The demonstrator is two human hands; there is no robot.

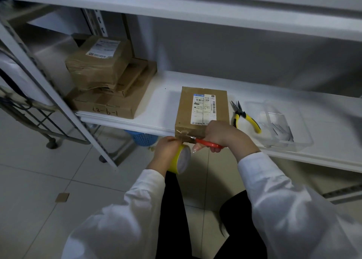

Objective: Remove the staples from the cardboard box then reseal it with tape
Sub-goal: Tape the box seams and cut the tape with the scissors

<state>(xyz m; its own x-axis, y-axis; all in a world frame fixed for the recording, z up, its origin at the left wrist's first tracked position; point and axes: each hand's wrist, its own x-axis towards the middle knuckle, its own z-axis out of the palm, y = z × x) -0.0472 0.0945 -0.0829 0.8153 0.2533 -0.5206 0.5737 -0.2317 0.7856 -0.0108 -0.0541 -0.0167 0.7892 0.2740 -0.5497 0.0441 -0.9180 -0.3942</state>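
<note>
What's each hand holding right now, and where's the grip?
Left hand holds the tape roll round its outside; right hand grips the red scissors by their handles.

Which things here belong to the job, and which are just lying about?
In the job: box, tape roll in left hand, scissors in right hand, pliers, clear tray.
Lying about: stacked parcels, blue basket, cardboard scrap.

Matt cardboard box point(201, 110), glossy tape roll point(181, 158), clear plastic tray point(278, 121).
</note>
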